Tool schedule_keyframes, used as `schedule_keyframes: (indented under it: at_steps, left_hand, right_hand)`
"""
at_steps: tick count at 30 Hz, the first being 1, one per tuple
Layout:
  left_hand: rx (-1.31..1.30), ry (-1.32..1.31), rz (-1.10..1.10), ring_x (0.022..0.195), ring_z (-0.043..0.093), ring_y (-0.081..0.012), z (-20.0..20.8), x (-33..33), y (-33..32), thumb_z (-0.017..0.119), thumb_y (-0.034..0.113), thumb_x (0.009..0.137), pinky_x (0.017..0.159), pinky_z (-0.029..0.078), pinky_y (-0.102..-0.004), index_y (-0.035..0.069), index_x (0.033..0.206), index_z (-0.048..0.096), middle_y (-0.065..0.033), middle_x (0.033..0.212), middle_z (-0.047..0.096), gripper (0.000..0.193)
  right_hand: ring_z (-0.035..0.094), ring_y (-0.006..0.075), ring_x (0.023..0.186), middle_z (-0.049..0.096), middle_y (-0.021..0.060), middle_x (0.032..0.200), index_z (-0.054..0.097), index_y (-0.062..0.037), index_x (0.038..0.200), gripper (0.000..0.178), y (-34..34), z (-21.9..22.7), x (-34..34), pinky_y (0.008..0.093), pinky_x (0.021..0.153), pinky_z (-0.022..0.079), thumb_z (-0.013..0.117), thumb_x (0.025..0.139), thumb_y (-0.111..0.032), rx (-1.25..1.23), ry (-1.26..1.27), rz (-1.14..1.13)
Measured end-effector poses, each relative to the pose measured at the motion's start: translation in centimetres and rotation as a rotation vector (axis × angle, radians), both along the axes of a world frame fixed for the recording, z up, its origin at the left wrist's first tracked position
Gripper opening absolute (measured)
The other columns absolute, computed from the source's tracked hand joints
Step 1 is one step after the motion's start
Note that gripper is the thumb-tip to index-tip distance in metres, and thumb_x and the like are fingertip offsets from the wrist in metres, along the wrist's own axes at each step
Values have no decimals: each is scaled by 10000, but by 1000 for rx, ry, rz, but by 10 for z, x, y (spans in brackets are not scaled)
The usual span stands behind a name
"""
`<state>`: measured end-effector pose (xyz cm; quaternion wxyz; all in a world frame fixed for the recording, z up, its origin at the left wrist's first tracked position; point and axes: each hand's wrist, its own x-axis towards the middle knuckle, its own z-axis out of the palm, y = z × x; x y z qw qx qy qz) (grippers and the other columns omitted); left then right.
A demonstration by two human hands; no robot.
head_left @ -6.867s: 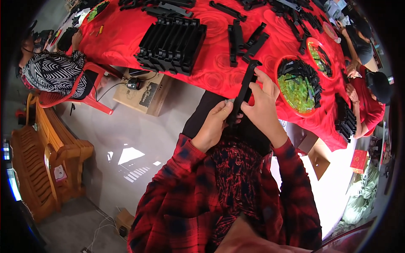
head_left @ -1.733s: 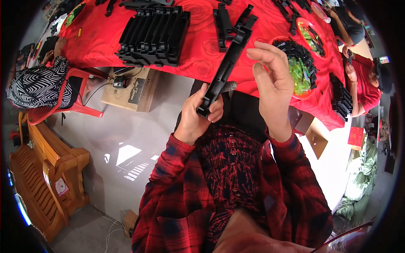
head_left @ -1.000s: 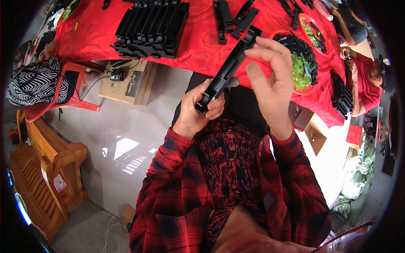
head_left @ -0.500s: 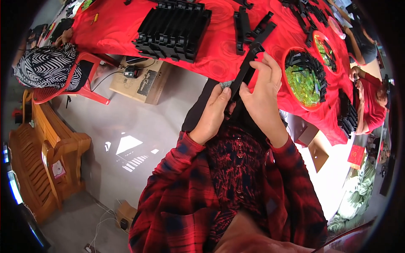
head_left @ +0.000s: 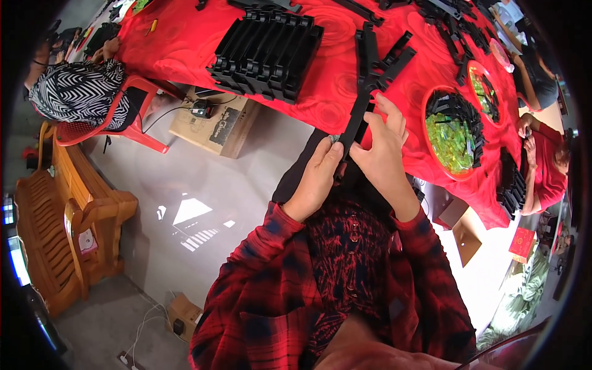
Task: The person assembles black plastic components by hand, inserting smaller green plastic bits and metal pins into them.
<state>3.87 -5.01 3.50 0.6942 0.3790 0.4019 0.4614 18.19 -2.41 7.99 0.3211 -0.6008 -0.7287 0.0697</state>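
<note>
A long narrow black plastic strip [head_left: 355, 123] slants from in front of my body up to the table edge. My left hand [head_left: 316, 177] is closed round its near end, with the thumb lying on top. A bit of grey-green material shows by that thumb, too small to make out. My right hand [head_left: 383, 154] is bent against the strip's right side, thumb and forefinger touching it and the other fingers curled loosely apart. Beyond the strip's far end, several similar black strips [head_left: 365, 52] lie on the red tablecloth [head_left: 336, 92].
A block of stacked black plastic parts [head_left: 266, 55] stands on the table at left. To the right are a bowl of yellow-green pieces [head_left: 450, 139] and black parts, and a second bowl [head_left: 483, 89]. Other people sit around the table. A cardboard box [head_left: 213, 126] lies beneath it.
The whole view has shifted, so the table things appear slightly lower and further right. Both hands stay at the strip, with the right fingers a little differently bent.
</note>
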Motion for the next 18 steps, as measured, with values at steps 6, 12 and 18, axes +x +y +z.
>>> schedule_keyframes:
  at_steps: [6, 12, 18]
  left_hand:
    - [-163, -205, 178, 691, 479, -57, 2, 7, 8, 541, 241, 1022, 565, 374, -218, 98, 1049, 543, 26, 899, 543, 145]
    - [-256, -224, 269, 710, 478, -71, 5, 8, 12, 587, 229, 998, 567, 363, -220, 85, 1100, 548, 22, 942, 560, 181]
    - [-323, -228, 274, 736, 484, -84, -2, 2, 15, 601, 254, 991, 591, 375, -232, 82, 1118, 539, 11, 973, 566, 223]
  right_hand:
    - [384, 372, 1286, 405, 179, 1450, 618, -17, 1009, 420, 10, -8, 4, 504, 1032, 289, 789, 643, -131, 22, 20, -19]
    - [409, 365, 1249, 429, 188, 1427, 618, 0, 1009, 444, 15, -19, 1, 502, 1031, 283, 796, 627, -139, 60, -1, -28]
    - [428, 367, 1221, 445, 199, 1408, 619, 15, 1011, 448, 20, -25, -4, 498, 1027, 290, 795, 631, -144, 69, -20, -10]
